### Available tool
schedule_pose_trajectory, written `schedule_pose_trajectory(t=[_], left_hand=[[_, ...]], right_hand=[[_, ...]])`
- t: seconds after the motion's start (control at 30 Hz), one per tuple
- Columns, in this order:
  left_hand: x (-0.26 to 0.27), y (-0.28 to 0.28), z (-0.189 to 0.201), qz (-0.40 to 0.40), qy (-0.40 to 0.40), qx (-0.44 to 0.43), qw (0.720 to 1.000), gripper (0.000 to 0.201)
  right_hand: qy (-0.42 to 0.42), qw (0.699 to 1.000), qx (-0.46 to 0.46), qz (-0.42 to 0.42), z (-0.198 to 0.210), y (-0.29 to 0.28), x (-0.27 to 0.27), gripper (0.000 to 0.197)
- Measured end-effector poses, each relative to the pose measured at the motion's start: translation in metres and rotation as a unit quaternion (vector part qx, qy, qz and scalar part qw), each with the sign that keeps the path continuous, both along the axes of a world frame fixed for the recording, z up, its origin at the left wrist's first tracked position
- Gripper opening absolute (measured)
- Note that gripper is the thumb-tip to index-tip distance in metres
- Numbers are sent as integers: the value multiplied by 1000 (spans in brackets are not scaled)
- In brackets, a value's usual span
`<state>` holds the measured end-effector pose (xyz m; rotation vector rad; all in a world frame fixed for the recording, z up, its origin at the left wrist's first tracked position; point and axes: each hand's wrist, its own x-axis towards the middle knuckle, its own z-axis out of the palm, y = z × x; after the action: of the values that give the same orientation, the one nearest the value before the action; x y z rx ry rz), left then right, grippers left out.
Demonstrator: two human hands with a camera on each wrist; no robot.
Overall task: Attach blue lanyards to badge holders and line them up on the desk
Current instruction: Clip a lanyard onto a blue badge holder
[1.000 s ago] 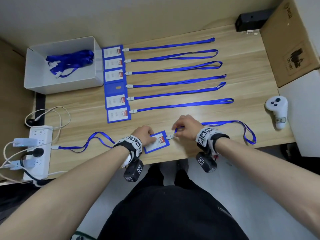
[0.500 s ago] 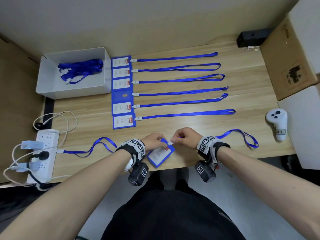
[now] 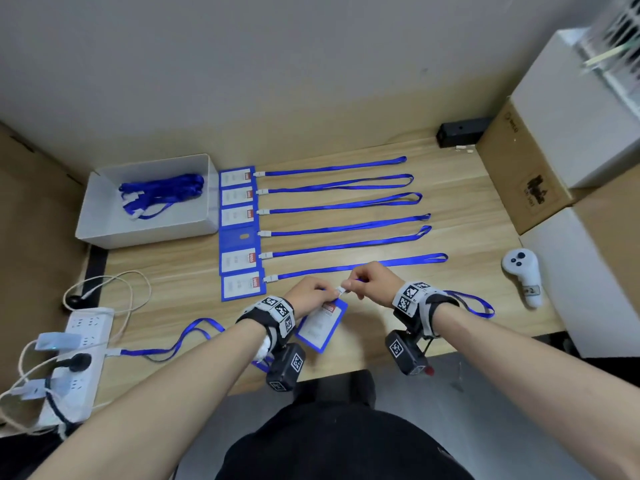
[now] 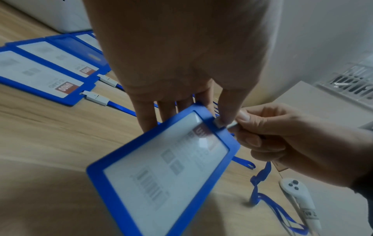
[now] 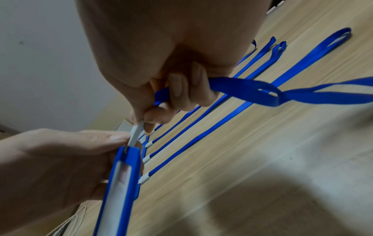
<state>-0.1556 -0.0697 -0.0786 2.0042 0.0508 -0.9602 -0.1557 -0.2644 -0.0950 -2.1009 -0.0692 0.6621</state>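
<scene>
My left hand [image 3: 327, 296] pinches the top edge of a blue badge holder [image 3: 320, 323], which hangs tilted above the desk's near edge. In the left wrist view its thumb [image 4: 228, 111] presses the holder [image 4: 167, 167] at the slot. My right hand [image 3: 349, 284] pinches the white clip [image 3: 341, 289] of a blue lanyard [image 3: 474, 303] against that slot. The right wrist view shows the clip [image 5: 136, 134] meeting the holder's top [image 5: 129, 153], with the strap [image 5: 262, 91] trailing from the curled fingers. Several finished badges [image 3: 240, 233] lie in a column, their lanyards [image 3: 346, 223] stretched to the right.
A white box [image 3: 104, 216] with spare lanyards [image 3: 159, 192] stands at the back left. A power strip [image 3: 72, 362] with cables and a loose lanyard [image 3: 187, 337] lie at the left. A white controller [image 3: 523, 275], a cardboard box [image 3: 519, 174] and a black device [image 3: 460, 131] are at the right.
The badge holder has come up off the desk and now hangs tilted. Both hands have risen and moved closer to the nearest finished lanyard, still joined at the clip.
</scene>
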Motion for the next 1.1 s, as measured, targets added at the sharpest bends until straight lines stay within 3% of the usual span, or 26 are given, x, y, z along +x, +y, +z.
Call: schedule_pose_trajectory(t=[0.2, 0.47, 0.6, 0.8, 1.1], left_hand=[[6, -2, 8, 31, 25, 11, 999, 17], [12, -13, 25, 35, 92, 84, 992, 10], [10, -5, 18, 57, 67, 52, 995, 18], [-1, 10, 13, 76, 25, -42, 996, 2], [3, 8, 6, 114, -34, -14, 993, 16]], right_hand=[[-39, 999, 20, -18, 9, 3, 1, 21], [-91, 993, -77, -12, 17, 12, -4, 17], [-93, 992, -85, -19, 24, 14, -3, 18], [-64, 996, -47, -43, 20, 13, -2, 16], [-75, 994, -14, -73, 23, 23, -1, 22]])
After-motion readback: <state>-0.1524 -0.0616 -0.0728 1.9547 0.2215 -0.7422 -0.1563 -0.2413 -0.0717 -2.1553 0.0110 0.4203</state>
